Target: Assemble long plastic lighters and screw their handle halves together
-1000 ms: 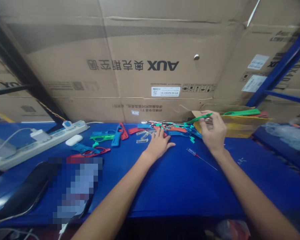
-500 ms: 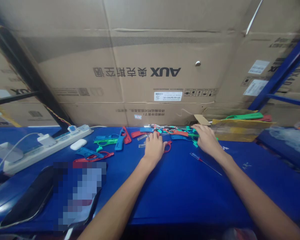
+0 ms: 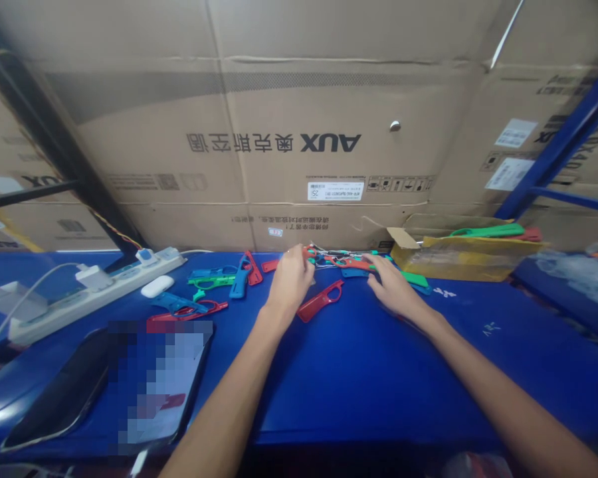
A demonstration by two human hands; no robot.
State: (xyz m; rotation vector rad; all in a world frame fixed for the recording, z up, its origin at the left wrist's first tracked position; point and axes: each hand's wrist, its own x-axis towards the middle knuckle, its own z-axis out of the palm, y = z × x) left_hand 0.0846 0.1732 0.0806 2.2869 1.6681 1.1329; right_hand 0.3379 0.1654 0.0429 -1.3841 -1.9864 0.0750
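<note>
In the head view, the left hand (image 3: 290,284) has its fingers bent down into the left end of a pile of small parts (image 3: 323,255) near the cardboard wall (image 3: 279,79); the fingertips are partly hidden, so I cannot tell whether they are clamped on a part; the right hand (image 3: 397,291) has thumb and fingers apart, its fingertips at the right end of an orange handle (image 3: 347,263), with a blue handle (image 3: 353,273) just beside the thumb; it does not look clamped on anything; a red handle (image 3: 319,302) with a loop lies on the blue table (image 3: 359,378) between the two hands, untouched; a green handle (image 3: 414,279) lies just beyond the right hand, near the open box (image 3: 466,262).

Against half a second ago, the left hand is farther left; the red handle, then mostly covered by that hand with only its loop clearly showing, now lies in full view; the right hand sits a little lower and farther left, over the spot where a screwdriver lay in plain sight; the green handle, then largely covered, shows more.
</note>
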